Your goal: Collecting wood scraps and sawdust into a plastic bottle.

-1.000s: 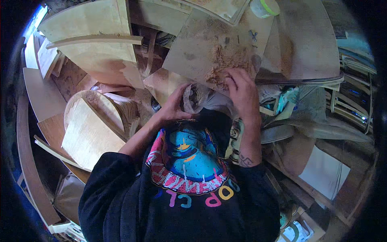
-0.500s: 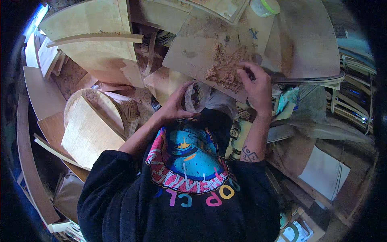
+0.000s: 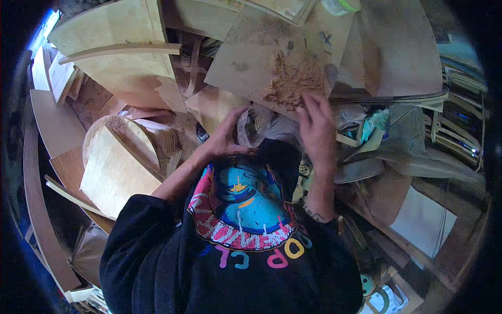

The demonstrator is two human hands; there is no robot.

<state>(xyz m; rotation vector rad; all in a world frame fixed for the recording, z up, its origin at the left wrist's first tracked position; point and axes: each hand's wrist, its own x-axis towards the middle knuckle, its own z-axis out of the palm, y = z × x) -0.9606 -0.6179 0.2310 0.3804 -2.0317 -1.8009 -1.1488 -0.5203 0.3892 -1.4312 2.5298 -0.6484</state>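
the left hand (image 3: 230,133) is curved in a wide c around the rim of a clear bag (image 3: 250,131), thumb on the near side and fingers on the far side. the spread grip appears to serve to hold the bag's mouth apart. the bag sits against the person's front, just below the near edge of the tabletop (image 3: 222,73), a position judged suitable for keeping it close to the brown crumbly heap (image 3: 293,83).

the right hand (image 3: 317,123) is at the near edge of that heap, fingers bent and fairly narrow. it is blurred; whether it holds any of the material cannot be told. the heap, probably sawdust, lies toward the near edge of the tabletop, within easy reach.

surface: a pale board, dusty and stained. a small blue piece (image 3: 325,38) lies beyond the heap; a white tub (image 3: 339,6) with a green rim stands at the far right.

room: crowded. curved wood panels (image 3: 115,26) at far left; a stack of round discs (image 3: 125,136) at left with a pale offcut (image 3: 117,170) across it; crumpled teal plastic (image 3: 374,125) and a white sheet (image 3: 423,217) at right.
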